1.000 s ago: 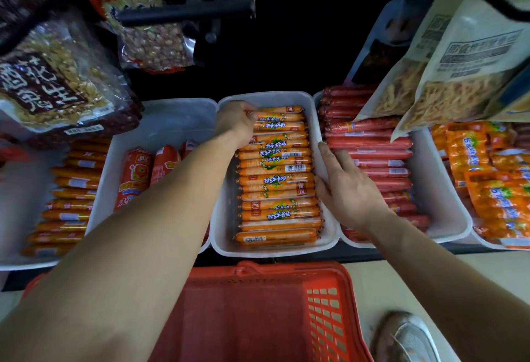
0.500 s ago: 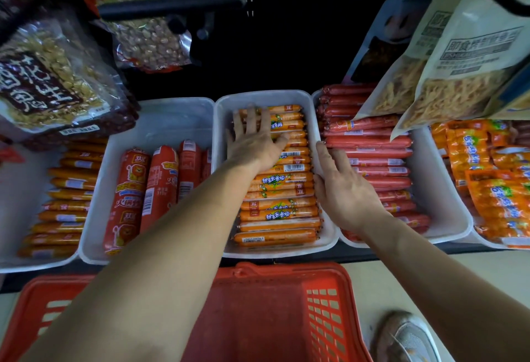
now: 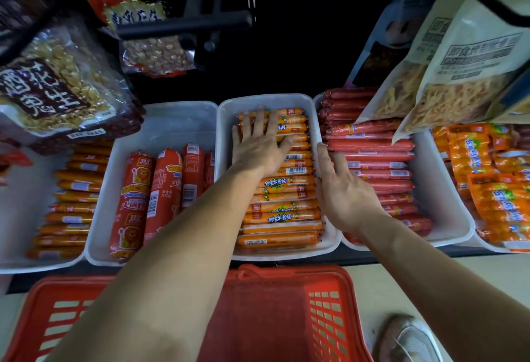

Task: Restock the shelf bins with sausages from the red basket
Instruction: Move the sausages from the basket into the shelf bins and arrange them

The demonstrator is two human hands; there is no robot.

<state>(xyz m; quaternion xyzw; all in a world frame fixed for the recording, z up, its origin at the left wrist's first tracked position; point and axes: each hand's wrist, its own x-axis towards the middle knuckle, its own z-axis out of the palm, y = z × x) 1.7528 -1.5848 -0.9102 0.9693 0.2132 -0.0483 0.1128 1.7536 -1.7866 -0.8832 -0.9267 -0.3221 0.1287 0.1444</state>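
A white shelf bin (image 3: 226,120) in the middle holds a stack of thin orange sausages (image 3: 282,219) lying crosswise. My left hand (image 3: 259,148) lies flat on the far part of that stack, fingers spread, holding nothing. My right hand (image 3: 342,192) rests on the bin's right rim, fingers apart against the side of the stack and over the red sausages (image 3: 372,158) of the neighbouring bin. The red basket (image 3: 324,315) stands below the shelf edge, its inside mostly hidden by my left forearm.
A bin (image 3: 169,120) of thick red sausages (image 3: 163,198) sits left of the middle one, with more orange sausages (image 3: 68,207) further left. Orange packs (image 3: 487,189) fill the far right bin. Snack bags (image 3: 459,80) and peanut bags (image 3: 54,89) hang above. A shoe (image 3: 407,338) shows bottom right.
My left hand has gone from curled at the stack's far left corner to lying flat and spread on top of the orange sausages. The right hand has barely moved.
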